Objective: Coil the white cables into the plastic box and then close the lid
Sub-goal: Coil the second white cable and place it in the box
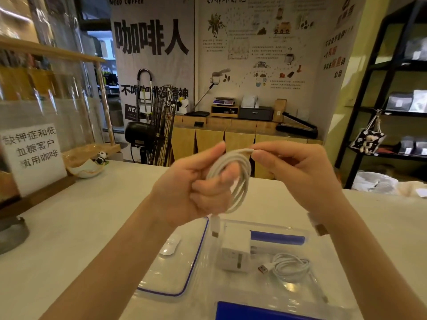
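My left hand (196,185) holds a coiled white cable (240,179) wound in loops round its fingers, above the table. My right hand (293,167) pinches the top of the same coil. One plug end (216,228) hangs below the left hand, and another plug end (317,225) dangles under my right wrist. Below stands the clear plastic box (330,269) with blue clips. Inside it lie a second coiled white cable (290,269) and a white charger block (235,254). The clear lid (171,273) with a blue seal lies flat to the box's left.
A white mouse (169,248) shows through the lid on the pale table (80,239). A sign stand (32,155) and a small bowl (85,169) sit at the left. A black shelf unit (392,100) stands at the right beyond the table.
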